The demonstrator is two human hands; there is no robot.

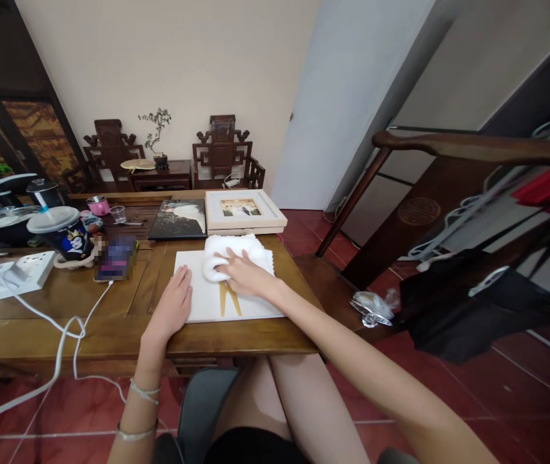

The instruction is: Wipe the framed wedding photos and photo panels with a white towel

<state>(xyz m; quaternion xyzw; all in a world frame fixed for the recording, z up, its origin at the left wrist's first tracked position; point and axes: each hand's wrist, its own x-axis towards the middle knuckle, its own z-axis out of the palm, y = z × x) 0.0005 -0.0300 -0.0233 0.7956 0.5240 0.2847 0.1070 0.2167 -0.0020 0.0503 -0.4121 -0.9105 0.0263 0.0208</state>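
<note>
A white picture frame (255, 308) lies face down on the wooden table (110, 322), its tan stand leg showing near the front edge. My left hand (172, 308) rests flat on the frame's left edge, fingers together. My right hand (245, 274) presses a folded white cloth (236, 252) onto the frame's upper part.
Behind the cloth lie a light framed photo (243, 209) and a dark photo print (178, 219). To the left are a phone (116, 259) on a white cable, a lidded cup (64, 235), a power strip (23, 272) and a pot. A dark wooden chair (429, 212) with clothes stands right.
</note>
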